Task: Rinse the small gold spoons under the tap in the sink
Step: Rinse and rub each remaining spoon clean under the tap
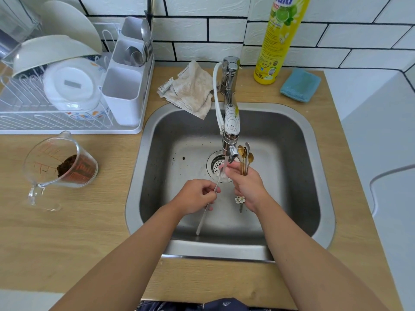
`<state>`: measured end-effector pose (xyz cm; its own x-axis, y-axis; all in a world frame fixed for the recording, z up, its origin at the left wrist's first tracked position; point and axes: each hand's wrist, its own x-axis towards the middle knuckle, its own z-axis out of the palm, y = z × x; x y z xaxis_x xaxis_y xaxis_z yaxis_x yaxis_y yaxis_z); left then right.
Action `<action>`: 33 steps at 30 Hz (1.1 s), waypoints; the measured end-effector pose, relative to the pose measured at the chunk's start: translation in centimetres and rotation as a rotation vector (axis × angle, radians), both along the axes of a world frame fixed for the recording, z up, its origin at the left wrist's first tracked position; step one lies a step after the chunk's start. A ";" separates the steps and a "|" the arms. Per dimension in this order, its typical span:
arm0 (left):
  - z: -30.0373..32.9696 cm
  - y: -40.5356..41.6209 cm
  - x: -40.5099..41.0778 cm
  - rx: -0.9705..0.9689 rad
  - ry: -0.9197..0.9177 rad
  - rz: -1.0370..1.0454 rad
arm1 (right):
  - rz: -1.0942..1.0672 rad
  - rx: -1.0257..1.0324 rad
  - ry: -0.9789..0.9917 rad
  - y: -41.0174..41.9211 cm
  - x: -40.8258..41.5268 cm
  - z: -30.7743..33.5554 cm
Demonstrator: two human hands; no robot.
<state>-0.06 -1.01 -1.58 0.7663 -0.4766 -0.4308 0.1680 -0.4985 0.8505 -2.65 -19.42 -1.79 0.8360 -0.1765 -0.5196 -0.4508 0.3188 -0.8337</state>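
L hand (195,197) pinches silver spoon (205,212); R hand (247,187) grips gold spoons (244,159) over sink (298,176).

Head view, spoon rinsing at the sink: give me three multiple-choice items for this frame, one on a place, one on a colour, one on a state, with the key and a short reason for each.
1. Where does the measuring jug lie?
A. In the sink
B. On the counter left of the sink
C. In the dish rack

2. What colour is the sponge beside the detergent bottle?
A. Blue
B. Red
C. Black

3. What is the right hand doing?
A. Resting flat on the counter
B. Turning the tap handle
C. Gripping a bunch of small spoons

Key:
1 B: the measuring jug lies tipped on the wood counter, left of the sink.
2 A: the sponge by the detergent bottle is light blue.
3 C: the right hand is closed round the gold spoons, bowls up beside the tap; the left hand pinches a silver utensil.
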 end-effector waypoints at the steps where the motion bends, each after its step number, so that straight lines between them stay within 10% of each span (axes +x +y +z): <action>1: 0.0 0.0 0.0 0.007 0.005 -0.007 | 0.009 -0.016 -0.004 0.1 0.0 0.1; 12: 0.2 -0.1 -0.1 0.027 0.108 -0.021 | 0.109 -0.314 -0.024 0.5 -0.1 -0.5; 26: 1.7 0.3 0.5 -0.138 0.450 0.082 | 0.179 -0.056 -0.012 0.4 -0.1 0.3; 33: 0.8 -0.6 -0.1 -0.122 0.274 0.029 | 0.112 -0.033 0.036 0.3 -0.1 0.4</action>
